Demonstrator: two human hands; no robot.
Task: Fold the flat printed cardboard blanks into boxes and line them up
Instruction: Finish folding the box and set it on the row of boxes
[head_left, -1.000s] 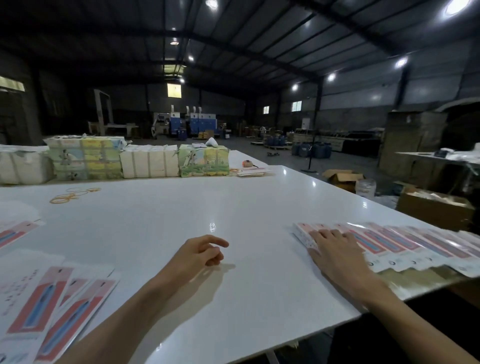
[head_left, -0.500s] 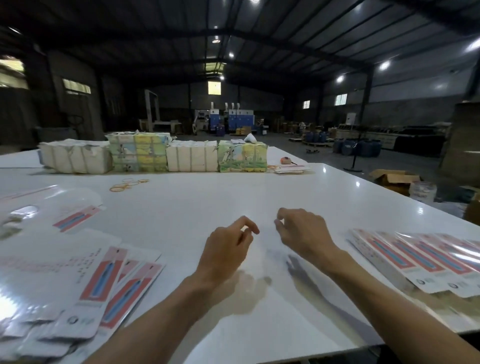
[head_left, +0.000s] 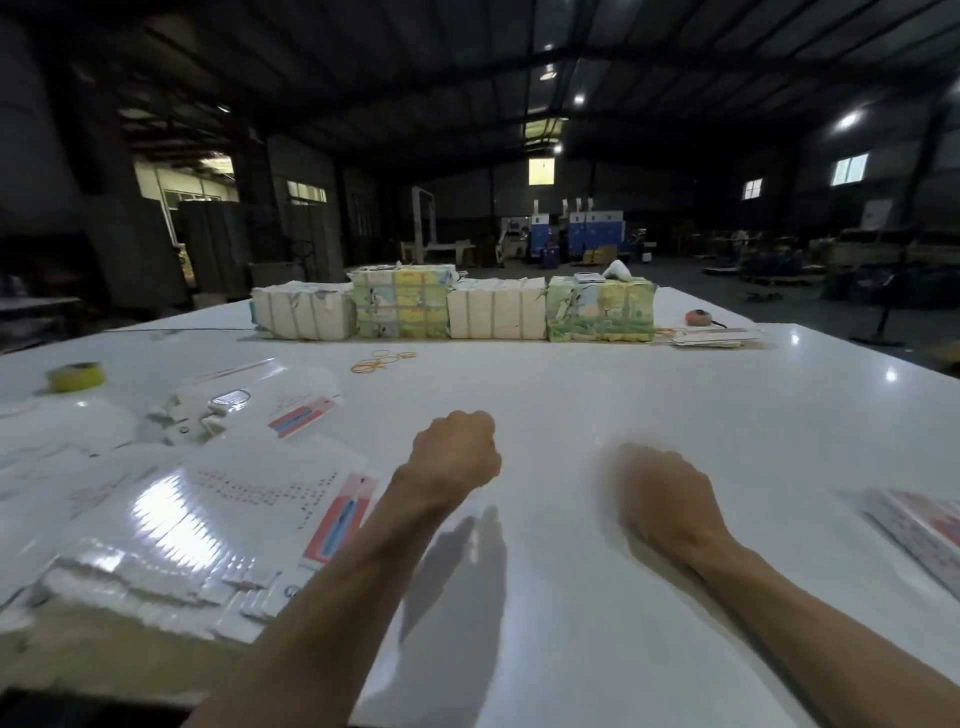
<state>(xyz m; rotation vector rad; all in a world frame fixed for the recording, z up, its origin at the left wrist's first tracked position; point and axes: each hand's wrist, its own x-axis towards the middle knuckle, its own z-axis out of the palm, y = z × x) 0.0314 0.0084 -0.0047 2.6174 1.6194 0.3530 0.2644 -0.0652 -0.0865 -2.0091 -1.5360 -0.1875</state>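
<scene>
Left hand (head_left: 454, 452) clenched on nothing above the tabletop (head_left: 571, 395), right hand (head_left: 665, 499) too blurred to call. Flat blanks (head_left: 223, 525) lie heaped to the left, a second pile (head_left: 919, 530) at the right edge — no folded box visible, so folding looks barely begun.

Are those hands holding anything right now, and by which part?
Nothing shows: the left hand is a bare fist over the table; the right hand is blurred, so its grip cannot be told.

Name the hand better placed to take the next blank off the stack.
Left. The left hand hovers just beside the stack; the right hand is farther off and would probably have to cross over.
</scene>
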